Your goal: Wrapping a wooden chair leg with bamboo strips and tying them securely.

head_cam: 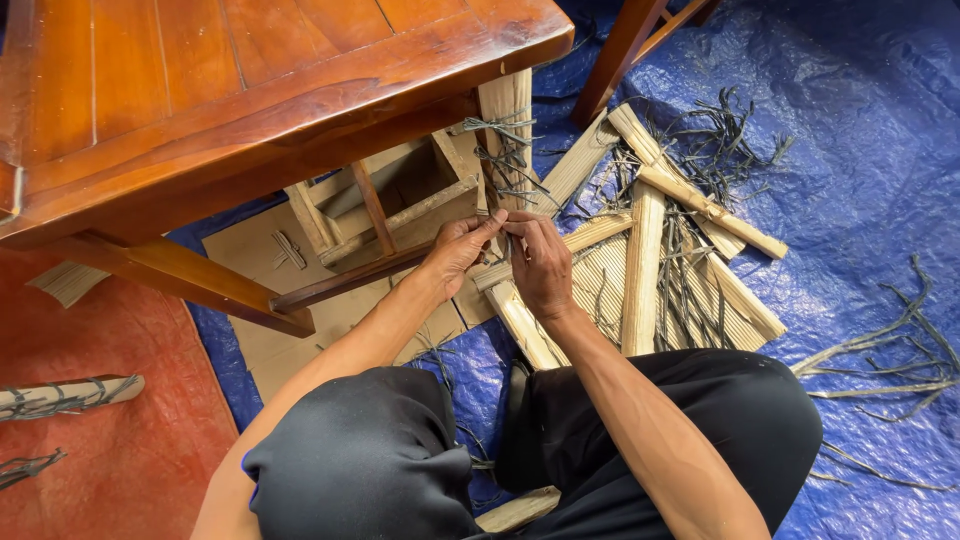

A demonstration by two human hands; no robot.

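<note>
Beside table leg (506,110) | left hand (458,250), right hand (540,262): each grip pinches dark flat strip (506,225) | ribbed cardboard slats (642,268)

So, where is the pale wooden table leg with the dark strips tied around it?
In the head view, the pale leg stands at centre, under the table's right corner, just above both hands.

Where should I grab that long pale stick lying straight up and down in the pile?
Probably the pale stick is best gripped at its near lower end, coming from the right over the blue tarp. That end lies bare, while dark strips and crossed sticks crowd its upper end.
</note>
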